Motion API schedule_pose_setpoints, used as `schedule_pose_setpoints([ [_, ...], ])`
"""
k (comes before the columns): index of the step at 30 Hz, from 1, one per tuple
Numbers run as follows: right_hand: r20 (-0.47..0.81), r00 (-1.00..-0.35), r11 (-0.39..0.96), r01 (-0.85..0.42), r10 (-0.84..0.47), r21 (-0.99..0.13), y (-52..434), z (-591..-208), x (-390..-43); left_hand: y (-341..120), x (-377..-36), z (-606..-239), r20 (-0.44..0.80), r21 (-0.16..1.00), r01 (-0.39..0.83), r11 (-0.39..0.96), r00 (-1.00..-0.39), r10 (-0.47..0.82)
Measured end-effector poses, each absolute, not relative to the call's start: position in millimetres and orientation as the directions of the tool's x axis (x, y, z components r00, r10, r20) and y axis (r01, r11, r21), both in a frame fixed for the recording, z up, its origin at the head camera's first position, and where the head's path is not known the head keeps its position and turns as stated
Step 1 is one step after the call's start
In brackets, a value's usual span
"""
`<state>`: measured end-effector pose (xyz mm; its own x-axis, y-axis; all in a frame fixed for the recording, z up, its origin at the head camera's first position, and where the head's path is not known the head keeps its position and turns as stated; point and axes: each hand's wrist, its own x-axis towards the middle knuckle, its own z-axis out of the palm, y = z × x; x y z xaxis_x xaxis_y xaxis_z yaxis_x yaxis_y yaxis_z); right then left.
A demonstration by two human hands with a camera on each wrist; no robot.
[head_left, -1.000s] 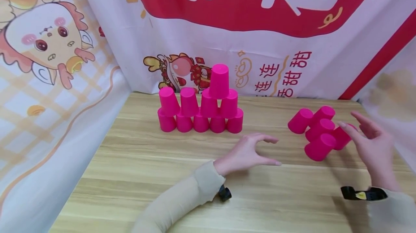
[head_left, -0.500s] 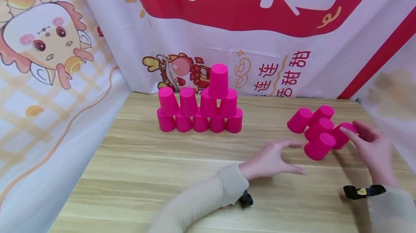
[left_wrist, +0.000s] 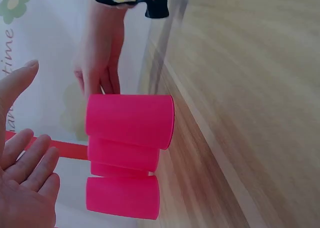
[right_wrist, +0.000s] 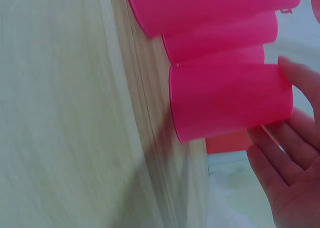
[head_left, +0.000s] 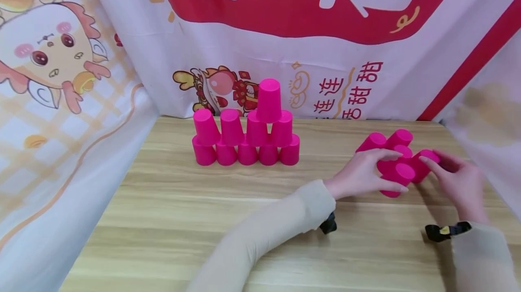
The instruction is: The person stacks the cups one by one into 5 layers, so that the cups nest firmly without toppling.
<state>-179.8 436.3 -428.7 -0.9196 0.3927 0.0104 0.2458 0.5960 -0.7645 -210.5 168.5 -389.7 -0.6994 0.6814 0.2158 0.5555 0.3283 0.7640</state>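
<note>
Pink cups (head_left: 402,151), five in a close cluster, stand upside down at the right of the frame on a wood-grained counter (head_left: 171,219). The left hand (head_left: 360,174) approaches the cluster from its left side, thumb and fingers spread wide in a C. In the head view its thumb lies along the near side of the nearest cup (head_left: 404,173) and its fingers reach across the far side; whether they touch it cannot be told. In the left wrist view the same hand appears at the left edge, unclosed, with a visible gap between its fingertips and the cups. The right hand (head_left: 461,186), at the right of the frame, is partly closed about the upper end of the rightmost cup (head_left: 422,170). The right wrist view shows the thumb tip against the rim of the raised base and the fingers along the opposite side; this cup stands on the counter.

Left of centre, further cups form a stack (head_left: 247,140): five in the bottom row, four above, and a single cup bridging the two rightmost of the second row. Behind hangs white fabric (head_left: 240,48) with a red panel. Both forearms wear light sleeves (head_left: 260,242), and a black strap (head_left: 447,231) circles the right wrist.
</note>
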Motion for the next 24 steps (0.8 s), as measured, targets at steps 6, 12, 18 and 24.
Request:
schedule_pose_setpoints([
  [6,0.010,-0.924,0.613,0.246,0.383,-0.751,434,-428,-181,190,-217,-400,0.119,0.773,0.482,0.413,-0.750,0.651],
  [12,-0.009,-0.917,0.595,0.267,0.399,-0.758,433,-427,-181,198,-219,-413,0.061,0.753,0.461,0.470,-0.760,0.648],
  [18,-0.024,-0.911,0.571,0.279,0.412,-0.772,434,-429,-178,200,-220,-421,0.022,0.736,0.466,0.491,-0.741,0.671],
  [24,-0.053,-0.904,0.550,0.304,0.425,-0.778,436,-429,-181,201,-225,-429,0.069,0.742,0.479,0.469,-0.750,0.657],
])
